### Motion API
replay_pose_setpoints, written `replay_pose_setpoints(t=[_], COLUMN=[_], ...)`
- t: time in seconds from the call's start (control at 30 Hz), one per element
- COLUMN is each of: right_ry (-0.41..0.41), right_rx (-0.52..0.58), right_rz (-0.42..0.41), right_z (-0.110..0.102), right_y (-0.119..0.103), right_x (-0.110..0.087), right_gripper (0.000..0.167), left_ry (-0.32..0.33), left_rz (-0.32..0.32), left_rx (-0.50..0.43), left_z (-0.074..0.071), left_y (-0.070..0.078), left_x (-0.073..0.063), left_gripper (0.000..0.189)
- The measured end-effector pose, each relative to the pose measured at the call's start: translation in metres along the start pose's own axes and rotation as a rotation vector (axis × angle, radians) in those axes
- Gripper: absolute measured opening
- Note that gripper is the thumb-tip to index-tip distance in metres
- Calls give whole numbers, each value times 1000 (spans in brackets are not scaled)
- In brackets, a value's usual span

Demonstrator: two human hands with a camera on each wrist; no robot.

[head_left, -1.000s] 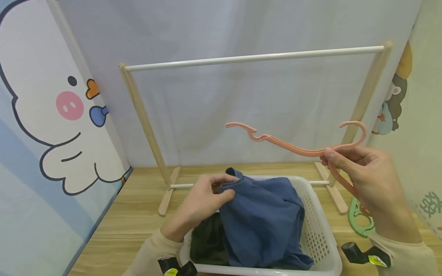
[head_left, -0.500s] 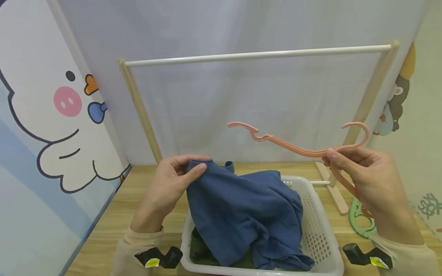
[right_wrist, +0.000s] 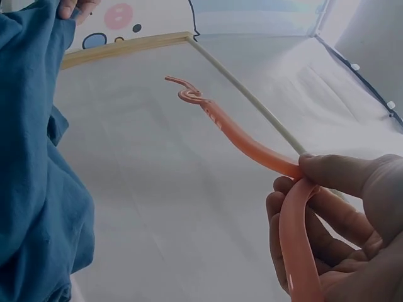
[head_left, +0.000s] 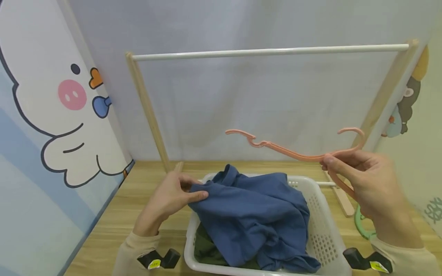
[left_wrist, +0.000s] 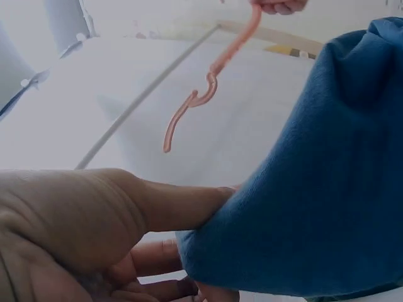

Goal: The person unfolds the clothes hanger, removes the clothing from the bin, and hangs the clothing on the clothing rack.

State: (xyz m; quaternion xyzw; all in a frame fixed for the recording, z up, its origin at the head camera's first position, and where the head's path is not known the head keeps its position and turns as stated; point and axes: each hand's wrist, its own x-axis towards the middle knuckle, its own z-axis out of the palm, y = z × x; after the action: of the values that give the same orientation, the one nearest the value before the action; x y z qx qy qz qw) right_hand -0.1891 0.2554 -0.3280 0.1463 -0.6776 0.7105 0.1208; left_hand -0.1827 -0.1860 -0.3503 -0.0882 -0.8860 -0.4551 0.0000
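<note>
In the head view a crumpled blue garment [head_left: 255, 214] lies over a white basket [head_left: 324, 237], with dark green cloth [head_left: 207, 245] under it. My left hand [head_left: 169, 197] pinches the garment's left edge between thumb and fingers; the left wrist view shows the thumb on top of the blue cloth [left_wrist: 302, 201]. My right hand [head_left: 369, 180] grips a pink-orange clothes hanger [head_left: 286, 152] near its middle, its hook pointing up and one arm reaching left above the garment. In the right wrist view, thumb and fingertips hold the hanger [right_wrist: 252, 145] below the hook.
A rack with a white top rail [head_left: 269, 51] and wooden posts [head_left: 148, 111] stands behind the basket on the wooden table [head_left: 114, 218]. A green hanger [head_left: 362, 226] lies to the right, partly behind my right wrist. A pale curtain hangs behind.
My left hand has drawn the garment's edge leftward and up, then lowered it a little, spreading the cloth over the basket. The right hand keeps the hanger in nearly the same place.
</note>
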Motion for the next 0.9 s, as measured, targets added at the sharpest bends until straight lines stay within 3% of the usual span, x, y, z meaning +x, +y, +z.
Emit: replay_pose_setpoints(t=[0.2, 0.33, 0.43, 0.7, 0.9], right_ry=[-72, -153, -221, -338, -371], right_rx=[-179, -363, -428, -272, -282], right_rz=[93, 2, -55, -53, -85], right_z=[25, 53, 74, 126, 150], right_y=[-9, -18, -22, -21, -29], right_x=[14, 33, 47, 70, 75], right_gripper=[28, 27, 26, 19, 19], left_ry=[-53, -74, -106, -205, -235], left_rz=[33, 28, 39, 101, 118], left_rx=[-28, -31, -26, -20, -28], left_z=[-1, 0, 0, 5, 3], left_y=[0, -2, -4, -7, -9], left_x=[2, 4, 5, 6, 7], left_gripper=[28, 20, 16, 12, 10])
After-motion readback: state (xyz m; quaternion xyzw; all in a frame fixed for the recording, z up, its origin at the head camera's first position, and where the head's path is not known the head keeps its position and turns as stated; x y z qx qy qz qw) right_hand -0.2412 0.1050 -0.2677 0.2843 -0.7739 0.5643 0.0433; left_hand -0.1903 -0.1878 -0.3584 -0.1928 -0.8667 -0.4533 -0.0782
